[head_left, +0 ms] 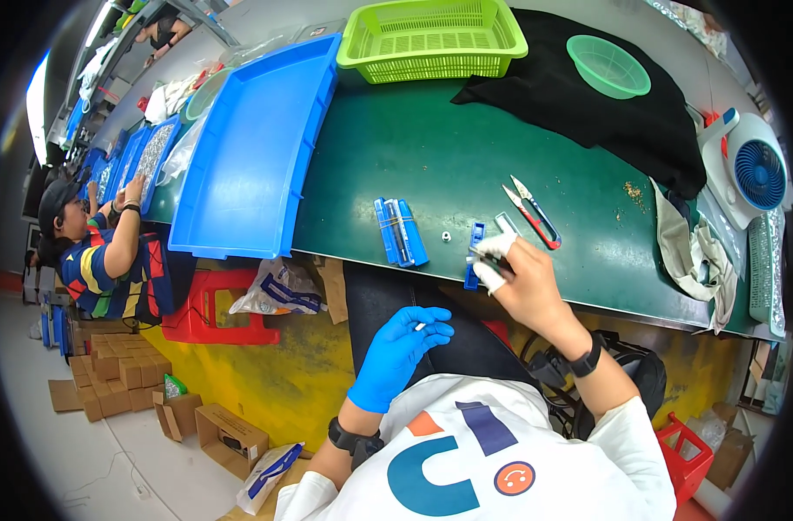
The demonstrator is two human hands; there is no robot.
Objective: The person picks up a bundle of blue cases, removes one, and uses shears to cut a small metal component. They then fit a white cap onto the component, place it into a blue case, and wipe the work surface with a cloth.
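My left hand [395,358], in a blue glove, is held in front of my lap below the table edge. Its bent fingers hold a small whitish piece [420,326]. My right hand [531,286], with white covers on thumb and forefinger, is closed in a pinch at the table's front edge. What the fingertips grip is hard to make out. Beside them is a small blue holder [475,252], partly covered by the thumb. A small light-coloured rectangular case [505,223] lies just behind. Left of these sit a small silvery nut-like part [447,236] and a banded blue case [400,232].
Red-handled thread snips [536,214] lie open on the green table [388,148]. Around them are a large blue tray [256,148], a green basket [431,65], a black cloth [579,113] with a green bowl [608,67], and a white fan [744,165]. A co-worker [101,243] sits at left.
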